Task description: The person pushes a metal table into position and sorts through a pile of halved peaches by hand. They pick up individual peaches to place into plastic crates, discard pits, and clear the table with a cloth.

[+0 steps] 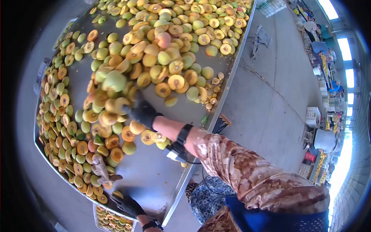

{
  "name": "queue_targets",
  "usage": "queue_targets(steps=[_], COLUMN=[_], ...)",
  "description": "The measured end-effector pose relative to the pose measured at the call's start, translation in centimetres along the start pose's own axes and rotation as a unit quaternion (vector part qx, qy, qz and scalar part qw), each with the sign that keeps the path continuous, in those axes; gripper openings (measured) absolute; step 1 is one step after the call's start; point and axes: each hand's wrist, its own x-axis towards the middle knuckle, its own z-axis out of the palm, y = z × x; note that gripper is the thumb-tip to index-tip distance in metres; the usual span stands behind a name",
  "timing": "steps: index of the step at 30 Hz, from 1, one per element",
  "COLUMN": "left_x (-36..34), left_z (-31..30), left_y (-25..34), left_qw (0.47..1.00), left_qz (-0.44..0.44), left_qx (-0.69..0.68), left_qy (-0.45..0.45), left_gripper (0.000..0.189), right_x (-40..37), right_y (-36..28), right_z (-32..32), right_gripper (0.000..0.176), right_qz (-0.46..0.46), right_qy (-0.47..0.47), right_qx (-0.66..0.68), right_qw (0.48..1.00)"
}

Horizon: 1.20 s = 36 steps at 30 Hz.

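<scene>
At the near edge of the metal table [154, 176], the left hand [127, 205], its wrist cut off, lies slack with fingers spread. Farther in, the right hand [143, 112] sinks into blurred fruit halves [176, 82]; I cannot tell its grip. Two gloves; the halves are uncountable.

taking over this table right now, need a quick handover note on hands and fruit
Right hand, in a dark glove, reaches into the heap of yellow-orange halved fruits on the grey metal table; grip unclear.
Left hand, gloved too, rests open at the table's edge, by a crate of fruit halves.
Done: spread halves lie singly along the far rim.
Left: the middle heap, piled deep.
</scene>
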Motion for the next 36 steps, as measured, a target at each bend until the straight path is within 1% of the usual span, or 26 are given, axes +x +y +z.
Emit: queue_targets(steps=[2, 3, 4, 5, 6, 7, 8, 9, 10, 12, 13, 15, 16, 18, 20, 21, 22, 23, 24, 26, 28, 30, 32, 33, 35, 36], left_x=[-2.5, -3.1, -3.5, -3.8, -4.1, -4.2, -4.8, -5.3, -5.1, -4.8, -4.6, -2.8, -1.4, 1.8, 4.6, 6.3, 8.1, 9.5, 10.3, 9.6, 5.5, 0.0, -4.0, -5.9, -8.6, -9.4], left_z=[0.0, 0.7, 3.2, 2.8, 2.9, 3.3, 3.0, 3.9, 4.4, 5.1, 7.5, 10.8, 12.1, 12.9, 14.9, 13.9, 12.5, 11.8, 11.3, 10.9, 10.3, 11.9, 13.1, 14.0, 15.3, 14.1], left_y=[6.2, 8.6, 7.5, 13.2, 18.2, 22.6, 27.9, 32.2, 36.4, 44.2, 46.8, 50.4, 51.2, 51.5, 49.9, 48.9, 48.1, 47.4, 46.8, 46.3, 46.4, 45.7, 47.2, 48.0, 50.1, 51.2], left_qw=[0.964, 0.961, 0.968, 0.991, 0.991, 0.987, 0.980, 0.961, 0.928, 0.863, 0.829, 0.770, 0.763, 0.774, 0.779, 0.780, 0.779, 0.771, 0.763, 0.765, 0.833, 0.874, 0.883, 0.884, 0.837, 0.833], left_qz=[-0.090, -0.108, 0.006, -0.012, 0.061, 0.131, 0.189, 0.241, 0.356, 0.485, 0.545, 0.634, 0.646, 0.629, 0.619, 0.617, 0.617, 0.622, 0.626, 0.630, 0.550, 0.470, 0.283, 0.282, 0.103, 0.105], left_qx=[0.244, 0.248, 0.214, 0.095, 0.013, -0.022, -0.057, -0.133, -0.106, -0.116, -0.111, -0.048, -0.010, -0.060, 0.065, 0.067, 0.069, 0.091, 0.114, 0.098, 0.033, -0.093, -0.234, -0.237, -0.481, -0.490], left_qy=[0.046, 0.051, 0.129, 0.089, 0.116, 0.090, 0.032, -0.008, 0.001, -0.083, -0.064, -0.045, 0.002, -0.033, 0.074, 0.081, 0.086, 0.101, 0.113, 0.090, 0.055, -0.079, -0.292, -0.289, -0.238, -0.236], left_gripper=[0.072, 0.072, 0.070, 0.067, 0.063, 0.066, 0.067, 0.067, 0.065, 0.057, 0.055, 0.054, 0.054, 0.052, 0.050, 0.050, 0.050, 0.049, 0.049, 0.049, 0.052, 0.045, 0.045, 0.045, 0.043, 0.043], right_x=[0.0, -0.5, -0.9, -0.6, -0.4, -1.1, -0.2, 0.0, -0.1, 0.3, 1.3, 2.9, 3.3, 3.3, 3.9, 4.5, 4.9, 4.8, 4.1, 2.3, 0.4, -1.4, -2.4, -2.8, -4.2, -5.7], right_y=[-4.4, -4.8, -4.4, -1.8, 1.1, 2.5, 5.0, 7.4, 9.1, 10.9, 11.5, 12.9, 12.3, 10.4, 11.5, 12.3, 13.2, 14.0, 14.5, 15.1, 16.2, 16.1, 15.7, 15.5, 15.4, 15.4], right_z=[-5.2, -7.8, -10.1, -11.7, -14.7, -19.3, -23.4, -26.9, -29.4, -32.8, -32.8, -32.1, -31.9, -31.4, -31.8, -32.2, -32.6, -33.5, -34.6, -36.5, -35.7, -34.4, -32.9, -32.4, -30.1, -28.4], right_gripper=[0.080, 0.070, 0.060, 0.051, 0.047, 0.047, 0.049, 0.051, 0.055, 0.050, 0.050, 0.051, 0.051, 0.053, 0.053, 0.055, 0.059, 0.053, 0.053, 0.034, 0.032, 0.032, 0.032, 0.032, 0.031, 0.030], right_qz=[-0.098, -0.147, -0.195, -0.279, -0.236, -0.247, -0.165, -0.160, -0.128, -0.020, -0.024, -0.025, -0.028, -0.090, -0.116, -0.103, -0.084, -0.142, -0.139, -0.081, -0.097, -0.186, -0.188, -0.213, -0.251, -0.263], right_qy=[-0.178, -0.139, -0.101, 0.024, 0.049, 0.129, 0.112, 0.153, 0.187, 0.050, 0.049, -0.042, -0.046, -0.075, -0.053, -0.054, -0.053, 0.001, -0.002, 0.013, 0.005, 0.025, 0.021, 0.021, 0.023, 0.025], right_qx=[-0.006, -0.007, -0.011, -0.001, 0.000, -0.075, -0.202, -0.334, -0.396, -0.484, -0.483, -0.480, -0.481, -0.445, -0.390, -0.198, 0.002, -0.009, -0.008, -0.325, -0.343, -0.402, -0.433, -0.426, -0.431, -0.442], right_qw=[0.979, 0.979, 0.976, 0.960, 0.970, 0.957, 0.959, 0.916, 0.890, 0.873, 0.874, 0.876, 0.875, 0.888, 0.912, 0.973, 0.995, 0.990, 0.990, 0.942, 0.934, 0.896, 0.881, 0.879, 0.867, 0.857])
